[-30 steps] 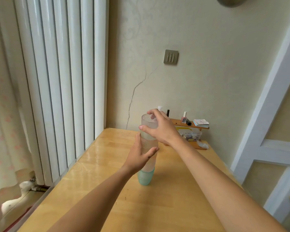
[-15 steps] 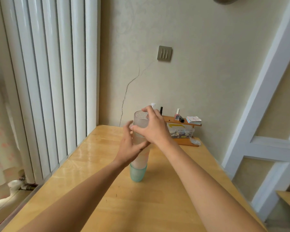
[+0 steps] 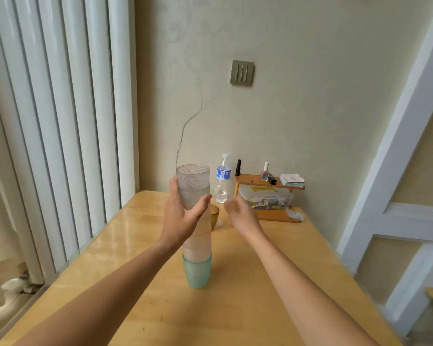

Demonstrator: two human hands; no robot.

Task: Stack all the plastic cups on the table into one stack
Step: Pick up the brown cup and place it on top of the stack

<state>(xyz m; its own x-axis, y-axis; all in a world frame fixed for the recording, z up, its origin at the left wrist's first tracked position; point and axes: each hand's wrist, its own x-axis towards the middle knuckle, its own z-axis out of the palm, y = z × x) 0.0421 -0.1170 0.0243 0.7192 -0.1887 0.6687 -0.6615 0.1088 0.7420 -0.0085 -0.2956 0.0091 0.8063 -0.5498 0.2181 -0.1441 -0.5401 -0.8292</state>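
Note:
A tall stack of plastic cups (image 3: 196,245) stands upright on the wooden table (image 3: 273,250); its bottom cup is teal, the ones above are pinkish and clear. My left hand (image 3: 183,218) is wrapped around the stack's upper part from the left. My right hand (image 3: 240,216) hovers to the right of the stack, fingers loosely curled, holding nothing. A single amber cup (image 3: 214,216) stands on the table just behind the stack, partly hidden by it.
A water bottle (image 3: 222,178) stands at the table's far edge against the wall. Beside it a small wooden shelf (image 3: 268,183) carries nail polish and cards above a clear plastic box (image 3: 265,199). White vertical slats run along the left.
My right hand has let go of the top cup and moved off to the right. My left hand stays on the stack. The bottle and the amber cup have come into sight.

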